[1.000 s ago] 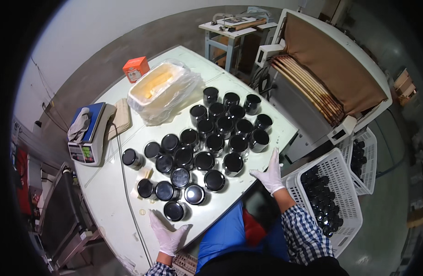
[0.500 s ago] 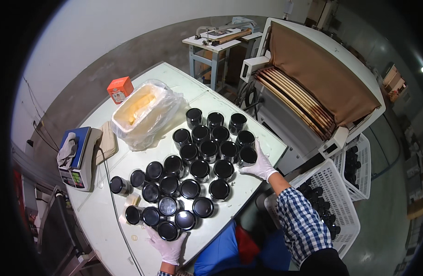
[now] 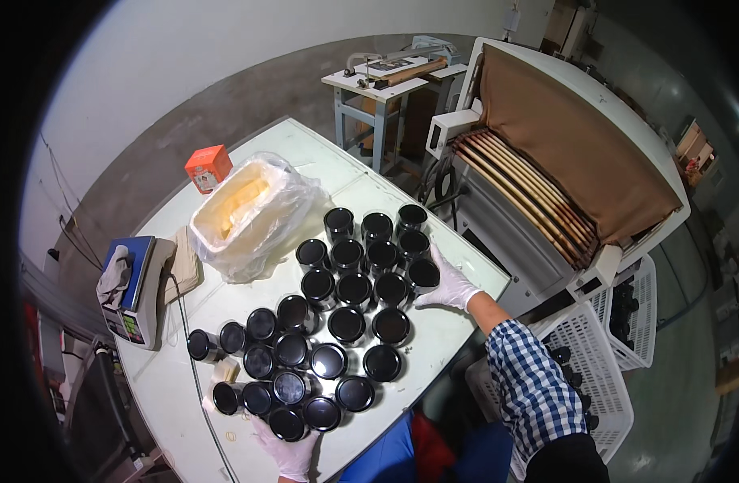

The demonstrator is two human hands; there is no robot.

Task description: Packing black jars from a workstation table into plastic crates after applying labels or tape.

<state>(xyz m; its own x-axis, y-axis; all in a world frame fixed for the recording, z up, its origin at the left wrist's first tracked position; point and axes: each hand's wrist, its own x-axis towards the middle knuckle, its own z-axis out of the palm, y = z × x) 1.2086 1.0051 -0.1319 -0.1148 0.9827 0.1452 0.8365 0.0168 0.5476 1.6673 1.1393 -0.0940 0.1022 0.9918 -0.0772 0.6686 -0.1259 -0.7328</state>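
Observation:
Several black round jars [image 3: 349,290] stand packed together on the white table [image 3: 458,322]. Some near the front left carry black lids, others are open-topped. My right hand [image 3: 448,283], in a white glove, rests flat against the right side of the jar cluster, touching the outer jars with fingers apart. My left hand [image 3: 287,452], also gloved, lies against the lidded jars [image 3: 305,402] at the table's near edge, partly cut off by the frame's lower edge.
A bin lined with a clear bag holding yellow material [image 3: 244,213] sits behind the jars. An orange box [image 3: 208,167] and a scale [image 3: 132,290] stand at the left. White baskets of jars [image 3: 603,370] sit at the right, below a conveyor machine [image 3: 562,169].
My right hand has moved up from the table's front right edge to the right side of the jar cluster. My head shifted, so the table appears lower and nearer.

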